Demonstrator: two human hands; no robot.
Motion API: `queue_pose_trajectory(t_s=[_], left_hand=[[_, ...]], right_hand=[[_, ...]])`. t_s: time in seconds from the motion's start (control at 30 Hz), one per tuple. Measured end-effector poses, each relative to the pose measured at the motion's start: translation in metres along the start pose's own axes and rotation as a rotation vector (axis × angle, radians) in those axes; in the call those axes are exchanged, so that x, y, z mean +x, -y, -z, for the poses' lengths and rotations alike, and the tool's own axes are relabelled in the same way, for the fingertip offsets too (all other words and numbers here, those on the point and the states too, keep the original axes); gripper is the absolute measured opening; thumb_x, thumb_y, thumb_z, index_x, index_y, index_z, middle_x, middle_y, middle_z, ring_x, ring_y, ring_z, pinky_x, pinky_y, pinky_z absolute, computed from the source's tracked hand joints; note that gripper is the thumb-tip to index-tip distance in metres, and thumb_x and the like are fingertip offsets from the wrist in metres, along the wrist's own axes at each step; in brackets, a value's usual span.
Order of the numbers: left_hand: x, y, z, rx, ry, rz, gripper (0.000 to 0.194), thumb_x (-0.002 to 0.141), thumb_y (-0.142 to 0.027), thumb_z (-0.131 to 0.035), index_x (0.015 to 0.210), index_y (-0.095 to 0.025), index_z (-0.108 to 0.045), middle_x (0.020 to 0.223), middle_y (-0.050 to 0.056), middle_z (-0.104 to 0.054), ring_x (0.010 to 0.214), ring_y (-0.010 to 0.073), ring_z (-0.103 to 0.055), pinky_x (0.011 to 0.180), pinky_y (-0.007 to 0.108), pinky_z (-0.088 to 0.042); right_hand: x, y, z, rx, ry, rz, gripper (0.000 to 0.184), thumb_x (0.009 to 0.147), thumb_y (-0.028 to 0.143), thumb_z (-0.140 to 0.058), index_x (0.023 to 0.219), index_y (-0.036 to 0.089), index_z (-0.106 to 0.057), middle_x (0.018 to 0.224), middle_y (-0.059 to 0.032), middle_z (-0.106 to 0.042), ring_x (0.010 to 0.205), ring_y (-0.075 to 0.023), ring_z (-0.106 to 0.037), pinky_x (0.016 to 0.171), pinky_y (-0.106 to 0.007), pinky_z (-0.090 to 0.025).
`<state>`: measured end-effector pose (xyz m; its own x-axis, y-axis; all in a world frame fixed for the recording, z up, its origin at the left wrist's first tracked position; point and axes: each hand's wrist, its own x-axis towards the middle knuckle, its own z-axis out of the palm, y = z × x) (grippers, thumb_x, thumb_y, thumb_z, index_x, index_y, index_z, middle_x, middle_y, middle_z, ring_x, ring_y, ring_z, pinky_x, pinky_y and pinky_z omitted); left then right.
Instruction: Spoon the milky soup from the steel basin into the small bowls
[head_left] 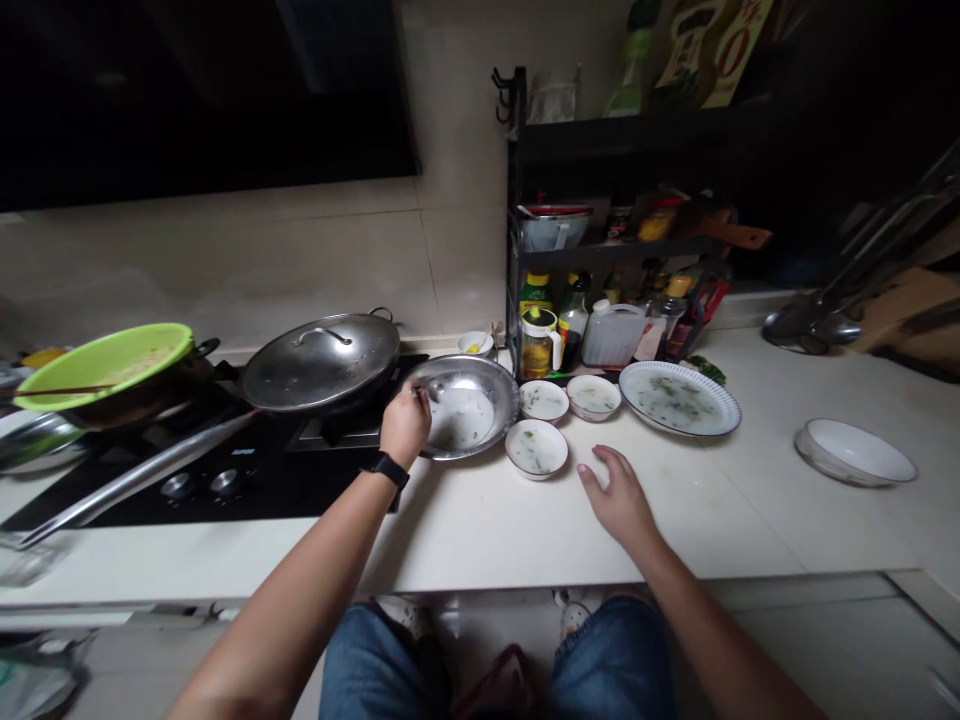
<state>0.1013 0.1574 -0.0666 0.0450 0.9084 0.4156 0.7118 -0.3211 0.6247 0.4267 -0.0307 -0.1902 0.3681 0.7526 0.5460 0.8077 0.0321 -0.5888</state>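
My left hand (406, 425) is closed in a fist at the left rim of a wide metal basin (504, 405). A small dark tip shows at its fingers, but what they grip is mostly hidden. Cloudy white liquid with dark green bits (466, 415) lies in the basin. My right hand (619, 492), fingers apart and empty, hovers over the counter to the right of a small bowl (536, 449) of similar liquid. Behind that bowl are two more filled bowls, one on the left (544, 401) and one on the right (593, 397).
A large striped-rim dish (720, 420) of the same liquid stands right of the bowls. Farther right is a white bowl (855, 452). Left, a lidded wok (322, 365) and a green basin (105, 370) stand at the stove (300, 490). A black rack (516, 220) holds bottles.
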Motion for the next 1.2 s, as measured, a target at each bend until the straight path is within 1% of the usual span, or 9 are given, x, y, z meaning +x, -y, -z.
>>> queue_pose_trajectory(t_s=[0.2, 0.33, 0.4, 0.47, 0.67, 0.83, 0.93, 1.07, 1.2], left_hand=[[-0.001, -0.003, -0.018, -0.22, 0.045, 0.076, 0.02, 0.095, -0.027, -0.053, 0.106, -0.016, -0.066, 0.071, 0.008, -0.074, 0.076, 0.0263, -0.077, 0.078, 0.035, -0.055], [-0.011, -0.003, -0.017, -0.436, 0.107, 0.152, 0.018, 0.093, -0.032, -0.057, 0.098, -0.016, -0.063, 0.077, 0.008, -0.077, 0.063, 0.0211, -0.074, 0.059, 0.029, -0.053], [-0.018, -0.003, -0.012, -0.533, 0.12, 0.202, 0.022, 0.091, -0.037, -0.06, 0.096, -0.016, -0.061, 0.078, 0.009, -0.076, 0.058, 0.0197, -0.072, 0.051, 0.027, -0.049], [-0.023, -0.003, -0.005, -0.61, 0.118, 0.256, 0.027, 0.089, -0.041, -0.064, 0.093, -0.015, -0.061, 0.074, 0.01, -0.075, 0.055, 0.0196, -0.071, 0.047, 0.026, -0.048], [-0.031, -0.008, 0.023, -0.731, 0.101, 0.362, 0.035, 0.083, -0.046, -0.071, 0.091, -0.014, -0.061, 0.07, 0.009, -0.074, 0.055, 0.0196, -0.071, 0.048, 0.026, -0.049], [-0.03, -0.025, 0.05, -0.748, 0.068, 0.332, 0.034, 0.082, -0.044, -0.073, 0.093, -0.015, -0.061, 0.073, 0.009, -0.075, 0.056, 0.0188, -0.07, 0.049, 0.025, -0.048], [-0.029, -0.039, 0.061, -0.757, 0.075, 0.302, 0.033, 0.082, -0.044, -0.073, 0.093, -0.015, -0.061, 0.073, 0.008, -0.075, 0.056, 0.0186, -0.07, 0.049, 0.025, -0.048], [-0.033, -0.058, 0.064, -0.79, 0.098, 0.265, 0.032, 0.082, -0.043, -0.074, 0.093, -0.015, -0.062, 0.074, 0.008, -0.075, 0.057, 0.0182, -0.07, 0.049, 0.024, -0.048], [-0.044, -0.072, 0.057, -0.832, 0.165, 0.254, 0.035, 0.083, -0.045, -0.074, 0.095, -0.015, -0.061, 0.077, 0.009, -0.075, 0.058, 0.0197, -0.071, 0.049, 0.026, -0.05]], right_hand=[[-0.001, 0.0, 0.0, 0.009, -0.005, -0.008, 0.048, 0.098, 0.058, -0.054, 0.121, 0.017, -0.063, 0.125, -0.0204, -0.069, 0.12, -0.0347, -0.065, 0.107, -0.055, -0.053], [0.0, -0.001, -0.001, 0.016, -0.012, -0.017, 0.046, 0.098, 0.057, -0.055, 0.12, 0.017, -0.063, 0.123, -0.0202, -0.07, 0.119, -0.0346, -0.066, 0.106, -0.056, -0.053], [0.0, -0.001, -0.001, 0.017, -0.009, -0.018, 0.046, 0.097, 0.057, -0.055, 0.119, 0.017, -0.064, 0.122, -0.0203, -0.07, 0.118, -0.0348, -0.066, 0.106, -0.056, -0.054], [0.001, -0.002, 0.0, 0.017, -0.005, -0.016, 0.046, 0.097, 0.057, -0.056, 0.119, 0.017, -0.064, 0.123, -0.0207, -0.07, 0.118, -0.0351, -0.066, 0.106, -0.057, -0.054], [0.001, -0.003, 0.0, 0.012, -0.005, 0.001, 0.046, 0.097, 0.057, -0.056, 0.118, 0.017, -0.064, 0.122, -0.0208, -0.07, 0.119, -0.0348, -0.066, 0.107, -0.056, -0.053], [0.001, -0.002, 0.0, 0.01, 0.006, -0.006, 0.046, 0.097, 0.057, -0.056, 0.118, 0.017, -0.064, 0.123, -0.0208, -0.07, 0.119, -0.0348, -0.065, 0.107, -0.056, -0.053], [0.001, -0.001, 0.0, 0.007, 0.009, -0.019, 0.048, 0.097, 0.058, -0.056, 0.119, 0.016, -0.064, 0.123, -0.021, -0.069, 0.12, -0.0351, -0.065, 0.107, -0.056, -0.053], [0.0, -0.001, 0.0, 0.009, 0.001, -0.01, 0.048, 0.097, 0.058, -0.055, 0.119, 0.017, -0.064, 0.122, -0.0205, -0.069, 0.119, -0.035, -0.065, 0.106, -0.056, -0.053], [0.0, 0.001, 0.0, 0.014, -0.005, -0.005, 0.047, 0.098, 0.058, -0.055, 0.12, 0.017, -0.063, 0.123, -0.0206, -0.069, 0.119, -0.035, -0.065, 0.106, -0.056, -0.053]])
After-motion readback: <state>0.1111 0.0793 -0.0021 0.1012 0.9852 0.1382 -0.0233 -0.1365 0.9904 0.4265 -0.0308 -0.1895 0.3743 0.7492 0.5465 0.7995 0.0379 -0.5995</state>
